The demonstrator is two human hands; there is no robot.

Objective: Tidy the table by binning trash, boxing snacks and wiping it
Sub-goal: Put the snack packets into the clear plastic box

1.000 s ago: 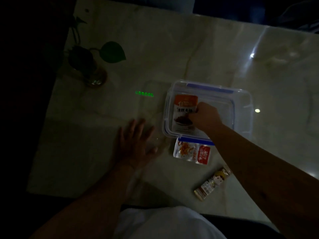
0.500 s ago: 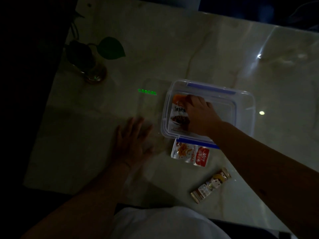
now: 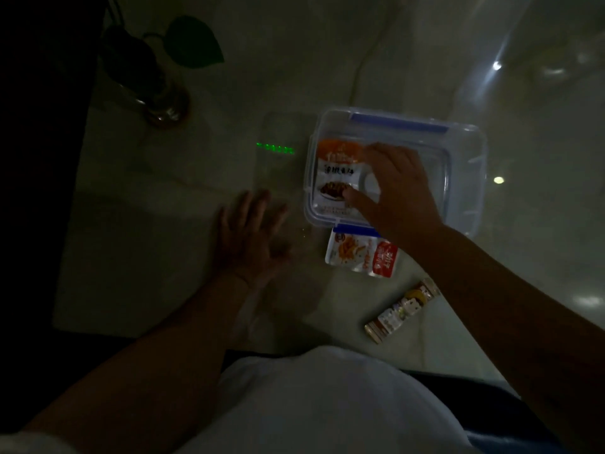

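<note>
My right hand [image 3: 397, 188] is over the box [image 3: 465, 152], fingers loosely spread, thumb touching the orange packet [image 3: 337, 172] lying inside. Next packet [image 3: 361, 253] sits just beside the box's near edge — nearer my right (long axis left-right); left hand [image 3: 250, 234] flat, fingers spread.

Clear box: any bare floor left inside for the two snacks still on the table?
Yes. In the clear box, the orange packet fills the left end; the right part past the right hand is bare. Crowded: the box's near wall, where the white-and-red packet touches it. The snack bar has bare marble around it.
</note>
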